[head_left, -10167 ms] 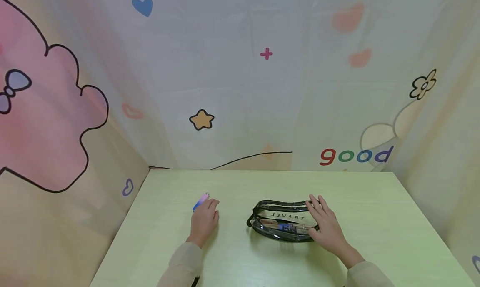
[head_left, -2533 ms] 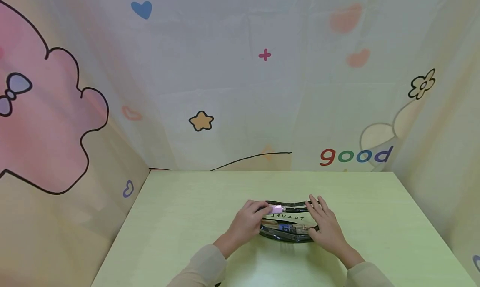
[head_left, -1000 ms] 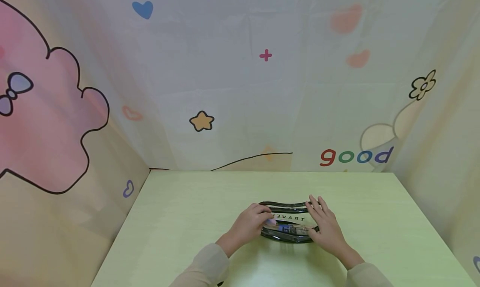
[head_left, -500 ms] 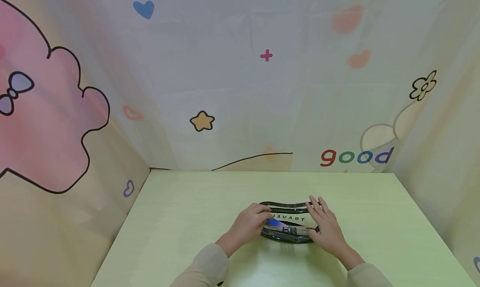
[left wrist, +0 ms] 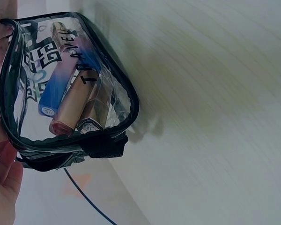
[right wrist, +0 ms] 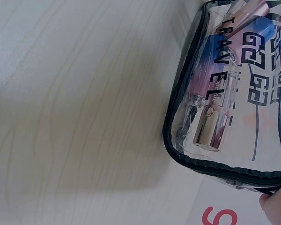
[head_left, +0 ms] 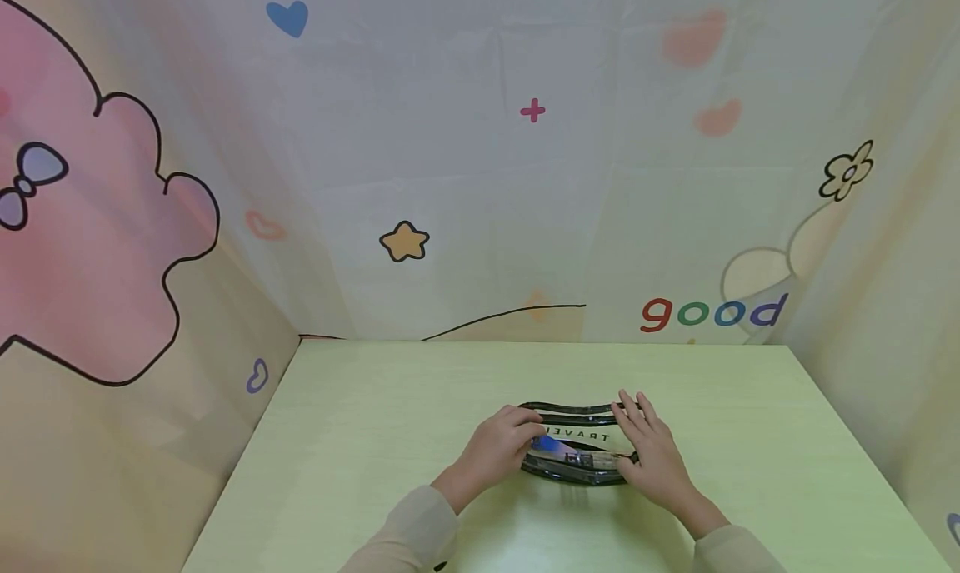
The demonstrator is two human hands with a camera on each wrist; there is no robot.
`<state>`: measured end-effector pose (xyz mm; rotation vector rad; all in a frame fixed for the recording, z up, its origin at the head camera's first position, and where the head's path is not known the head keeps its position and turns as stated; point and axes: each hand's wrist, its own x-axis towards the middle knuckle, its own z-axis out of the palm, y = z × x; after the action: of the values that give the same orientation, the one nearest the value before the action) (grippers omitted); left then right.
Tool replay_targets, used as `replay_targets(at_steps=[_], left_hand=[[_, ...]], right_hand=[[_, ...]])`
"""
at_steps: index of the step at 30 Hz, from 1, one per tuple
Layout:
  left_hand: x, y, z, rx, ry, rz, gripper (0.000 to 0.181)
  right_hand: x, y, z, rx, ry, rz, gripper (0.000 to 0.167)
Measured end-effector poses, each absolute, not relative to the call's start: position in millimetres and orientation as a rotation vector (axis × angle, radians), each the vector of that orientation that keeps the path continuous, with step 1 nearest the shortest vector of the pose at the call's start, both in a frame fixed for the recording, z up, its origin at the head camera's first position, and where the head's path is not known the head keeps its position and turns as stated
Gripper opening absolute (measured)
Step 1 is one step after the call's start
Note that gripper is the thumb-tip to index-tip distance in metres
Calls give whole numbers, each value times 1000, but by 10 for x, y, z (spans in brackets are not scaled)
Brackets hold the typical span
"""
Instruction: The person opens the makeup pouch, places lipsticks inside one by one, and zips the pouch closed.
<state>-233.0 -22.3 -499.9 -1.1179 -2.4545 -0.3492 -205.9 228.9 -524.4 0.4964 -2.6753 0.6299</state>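
Note:
A clear pouch with black trim (head_left: 573, 477) stands on the table with its mouth facing up. "TRAVEL" is printed on its side. My left hand (head_left: 491, 448) holds the pouch's left end, with fingers curled over the rim. My right hand (head_left: 656, 456) spans the right end, thumb at the near rim and straighter fingers at the far rim. Inside lie a blue-and-pink lip gloss tube (left wrist: 61, 86), a rose-gold tube (left wrist: 72, 105), a darker capped tube (left wrist: 94, 105) and a clear tube with a gold cap (right wrist: 210, 129). Another blue-and-pink tube (right wrist: 210, 56) lies beside them.
The pouch rests on a pale wooden table (head_left: 375, 406). A printed curtain (head_left: 465, 156) rises along the table's back edge and down both sides. A black tab (left wrist: 103, 144) sticks out from one end of the pouch.
My left hand brought a blue-and-pink lip gloss tube from the table's left to the pouch and let it go inside. The right hand has stayed on the pouch. The last half second shows no movement.

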Motion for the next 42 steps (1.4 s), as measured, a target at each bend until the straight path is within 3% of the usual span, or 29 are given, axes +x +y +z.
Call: replay_targets(at_steps=[14,30,42], left_hand=[[-2359,-259,-5120,-1070,-2283,-248,21],[-2352,-267,-5224,-1067,-2582,-128,76],[-2330,-251,-5180,-1046,-2611,-151,77]], right_hand=[[-2044,2294,-5246,486,-2685,648,67],[-2034,2289,-5244,487,-2676,657,67],[-2076,2290,-5334,497,-2529,701,59]])
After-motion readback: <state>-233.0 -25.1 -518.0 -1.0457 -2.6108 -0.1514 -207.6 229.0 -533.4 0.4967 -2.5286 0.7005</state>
